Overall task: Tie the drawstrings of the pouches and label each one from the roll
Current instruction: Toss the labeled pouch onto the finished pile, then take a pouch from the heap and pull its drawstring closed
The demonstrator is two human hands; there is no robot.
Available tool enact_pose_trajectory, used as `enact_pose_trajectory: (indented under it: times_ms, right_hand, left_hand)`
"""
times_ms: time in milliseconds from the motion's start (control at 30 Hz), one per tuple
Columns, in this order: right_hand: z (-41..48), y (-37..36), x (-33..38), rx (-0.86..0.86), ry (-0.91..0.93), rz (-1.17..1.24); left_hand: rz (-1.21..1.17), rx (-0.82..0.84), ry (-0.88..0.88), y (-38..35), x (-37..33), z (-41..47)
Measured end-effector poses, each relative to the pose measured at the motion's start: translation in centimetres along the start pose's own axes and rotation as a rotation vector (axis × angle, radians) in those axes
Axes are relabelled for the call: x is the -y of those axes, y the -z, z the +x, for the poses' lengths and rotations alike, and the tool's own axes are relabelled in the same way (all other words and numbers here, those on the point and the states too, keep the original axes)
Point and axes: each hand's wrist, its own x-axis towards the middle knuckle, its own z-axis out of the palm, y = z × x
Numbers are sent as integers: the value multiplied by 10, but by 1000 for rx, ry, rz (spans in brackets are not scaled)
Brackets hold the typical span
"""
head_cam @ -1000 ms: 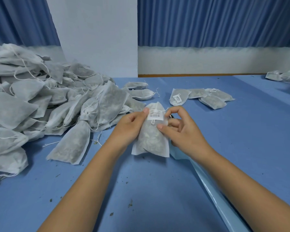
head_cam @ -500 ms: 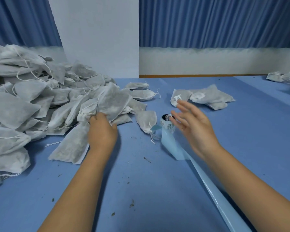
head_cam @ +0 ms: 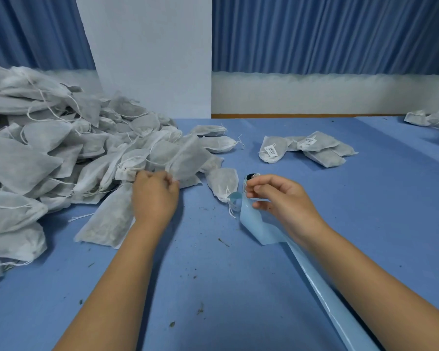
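Across the tabletop (head_cam: 238,287), right of the heap (head_cam: 61,153), the pouch just labelled now lies with the finished group (head_cam: 307,148); I see the left hand (head_cam: 155,196) gripping a fresh pouch (head_cam: 185,160) at the heap's edge. The right hand (head_cam: 284,201) has dropped to the label roll (head_cam: 250,183), fingers pinching it; a new cycle starts, I judge.

Pouches (head_cam: 48,153) matt nonwoven cloth; backing strip (head_cam: 264,229) glossy; table (head_cam: 238,287) matt.

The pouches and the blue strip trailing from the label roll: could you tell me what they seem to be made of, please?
The pouches look like thin non-woven fabric, matte grey-white: dark filling shows through and they crease softly. The blue strip looks like glossy coated backing paper or film: it catches light and bends in smooth curves.
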Motion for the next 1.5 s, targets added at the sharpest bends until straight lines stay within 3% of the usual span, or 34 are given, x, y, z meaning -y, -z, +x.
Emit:
enact_pose_trajectory:
  times_ms: [67, 200, 433, 567, 833, 1067, 1167, 1233, 1300, 1367, 1500]
  right_hand:
    - [0, -1, 0, -7, 8, -23]
    - [-3, -2, 3, 19, -1, 12]
    - [-9, -5, 9, 176, -34, 115]
    - [-10, -7, 10, 248, -1, 132]
    - [-12, -11, 8, 263, -59, 269]
    - [-11, -5, 13, 195, -67, -115]
    - [-12, -2, 15, 231, -13, -289]
    - [-13, -2, 17, 271, 13, -311]
    - [-13, -2, 17, 289, 46, -302]
    - [-13, 0, 18, 275, 70, -265]
    - [-9, 4, 18, 216, 106, -168]
  left_hand:
    - [-263, 19, 36, 5, -13, 0]
    - [-897, 253, 231, 14, -46, -11]
    - [-1185, 344, 275, 9, -81, -39]
    - [-1026, 279, 185, 8, -88, -48]
    - [-939, 228, 38, 7, -94, -58]
    - [-548, -102, -50, 7, -82, -51]
    - [-281, -142, -274, 12, -76, -45]
    - [-283, 18, -504, 16, -73, -42]
    - [-379, 321, -570, 19, -73, -44]
    - [-452, 556, -500, 18, -71, -45]
    - [-498, 636, -350, 16, -64, -40]
